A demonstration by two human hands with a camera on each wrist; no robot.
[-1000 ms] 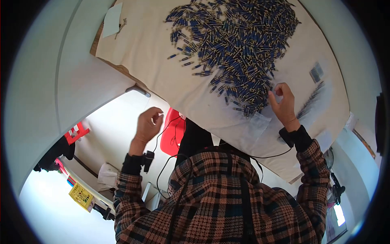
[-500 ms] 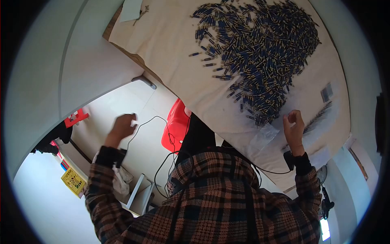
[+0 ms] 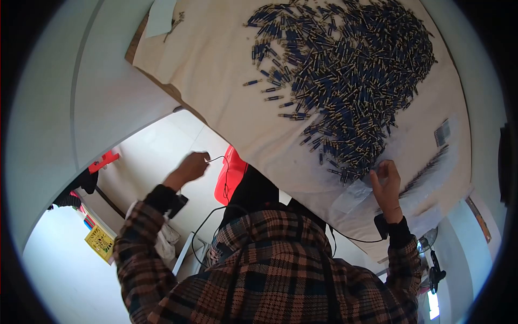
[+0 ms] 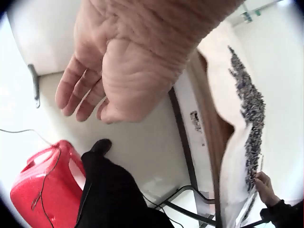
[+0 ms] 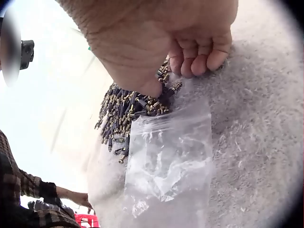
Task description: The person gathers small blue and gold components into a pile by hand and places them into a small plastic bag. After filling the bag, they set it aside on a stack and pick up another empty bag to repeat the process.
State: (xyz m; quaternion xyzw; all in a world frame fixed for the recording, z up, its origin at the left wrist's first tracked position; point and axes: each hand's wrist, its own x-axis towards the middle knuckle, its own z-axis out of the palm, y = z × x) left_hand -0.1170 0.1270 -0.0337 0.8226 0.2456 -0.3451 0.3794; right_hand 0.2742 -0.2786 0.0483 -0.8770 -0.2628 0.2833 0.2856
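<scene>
A large heap of small dark blue and brass-coloured pieces (image 3: 345,75) covers much of the cloth-covered table (image 3: 205,70). At the heap's near tip is my right hand (image 3: 387,186), its fingers loosely bent; whether they touch a piece is hidden. Just beside it lies a clear plastic bag (image 3: 350,196), seen flat below the palm as a zip bag (image 5: 168,166) in the right wrist view. My left hand (image 3: 192,167) hangs in the air off the table's edge, above the floor. Its fingers (image 4: 80,92) are relaxed and hold nothing in the left wrist view.
A row of thin dark pieces (image 3: 426,173) and a small packet (image 3: 442,133) lie at the right of the table. A pale sheet (image 3: 161,17) is at the far left corner. Beside my legs stands a red stool (image 4: 50,190), with a cable (image 3: 227,178) hanging near it.
My left hand swung out to the left and came partly back toward the table edge. My right hand stays by the heap's tip, while the head view has shifted.
</scene>
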